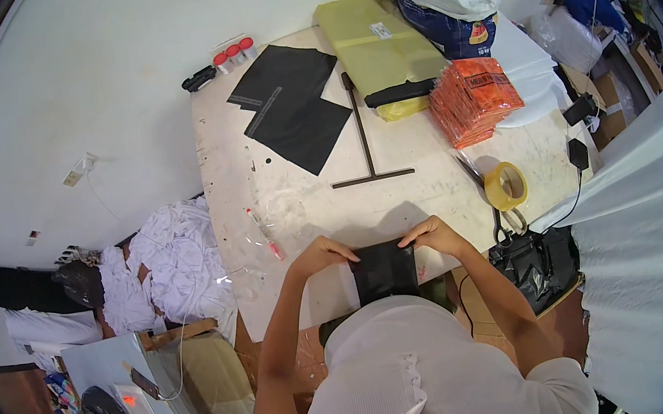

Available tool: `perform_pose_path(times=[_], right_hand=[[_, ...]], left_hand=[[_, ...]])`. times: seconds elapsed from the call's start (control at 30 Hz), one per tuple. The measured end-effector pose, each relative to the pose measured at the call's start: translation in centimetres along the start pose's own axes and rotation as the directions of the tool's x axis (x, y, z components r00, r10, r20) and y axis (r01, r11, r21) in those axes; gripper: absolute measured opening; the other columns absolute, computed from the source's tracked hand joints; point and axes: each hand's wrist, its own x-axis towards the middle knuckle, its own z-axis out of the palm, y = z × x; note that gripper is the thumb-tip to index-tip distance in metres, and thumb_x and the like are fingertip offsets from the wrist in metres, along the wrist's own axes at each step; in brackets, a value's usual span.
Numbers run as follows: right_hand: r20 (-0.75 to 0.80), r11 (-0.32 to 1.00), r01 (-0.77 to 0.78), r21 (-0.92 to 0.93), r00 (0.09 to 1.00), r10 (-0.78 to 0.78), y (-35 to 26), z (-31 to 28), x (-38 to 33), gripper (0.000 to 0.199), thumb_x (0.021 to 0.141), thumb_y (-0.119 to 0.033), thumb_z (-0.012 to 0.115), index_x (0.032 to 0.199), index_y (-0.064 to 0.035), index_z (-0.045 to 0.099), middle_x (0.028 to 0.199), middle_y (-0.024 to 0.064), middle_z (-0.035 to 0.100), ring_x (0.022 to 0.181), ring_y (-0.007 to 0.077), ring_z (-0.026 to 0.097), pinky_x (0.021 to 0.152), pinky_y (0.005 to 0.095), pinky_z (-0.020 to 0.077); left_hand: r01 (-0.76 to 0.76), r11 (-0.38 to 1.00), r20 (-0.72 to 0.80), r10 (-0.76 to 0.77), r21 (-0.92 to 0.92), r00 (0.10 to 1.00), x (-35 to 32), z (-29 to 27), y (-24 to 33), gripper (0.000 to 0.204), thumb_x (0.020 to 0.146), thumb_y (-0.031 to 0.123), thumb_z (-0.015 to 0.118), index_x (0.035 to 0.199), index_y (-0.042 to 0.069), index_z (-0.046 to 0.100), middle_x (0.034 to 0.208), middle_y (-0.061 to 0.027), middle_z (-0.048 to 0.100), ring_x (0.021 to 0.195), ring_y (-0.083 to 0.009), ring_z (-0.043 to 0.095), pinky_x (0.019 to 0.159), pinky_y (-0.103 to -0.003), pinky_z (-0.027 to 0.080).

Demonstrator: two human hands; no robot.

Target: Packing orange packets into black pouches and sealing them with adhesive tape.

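Beyond the shirt [368,368], handling a black sheet [385,273].
Pinching its far corners with left hand [323,254] and right hand [437,235] over the surface [445,189]; apparently straightening, calling next for even tension.

your pale table [421,196] beneath and beyond your grip, white wall [122,51] past it, outlet [79,169] far left of your grip, grey cabinet [102,363] left and behind, white curtain [643,251] to your right, reddish-brown floor [308,350] below

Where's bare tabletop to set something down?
Bare: between the T-bar and the left hand and right hand; also between its stem and the orange packets. Crowded: far right, with yellow package, sack and packets; near right, with tape and scissors.
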Motion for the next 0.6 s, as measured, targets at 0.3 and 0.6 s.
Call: perform_pose_path(times=[0.3, 0.6], right_hand=[[0.003, 0.995, 0.097, -0.028, 0.995, -0.097, 0.4, 0.2, -0.1, 0.031, 0.067, 0.014, 0.048, 0.082, -0.0023, 0.07, 0.082, 0.0069, 0.067, 0.085, 0.0126, 0.061, 0.076, 0.0233, 0.0461], [0.041, 0.991, 0.113, -0.068, 0.993, -0.111, -0.3, 0.2, -0.8, 0.02, 0.073, 0.011, 0.055, 0.077, -0.0018, 0.069, 0.09, 0.0083, 0.066, 0.094, 0.0163, 0.06, 0.084, 0.0253, 0.0442]], left_hand=[[0.187, 0.893, -0.016, -0.212, -0.409, 0.977, 0.9, 0.7, 4.8, 0.038, 0.09, 0.036, 0.047, 0.099, 0.004, 0.065, 0.105, -0.0127, 0.061, 0.104, -0.0217, 0.054, 0.09, -0.03, 0.038], [0.05, 0.91, 0.211, -0.148, 0.411, 0.966, 3.6, 3.5, 4.2, 0.05, 0.09, 0.043, 0.045, 0.085, -0.005, 0.058, 0.064, -0.0052, 0.049, 0.065, -0.0112, 0.044, 0.064, -0.027, 0.041]])
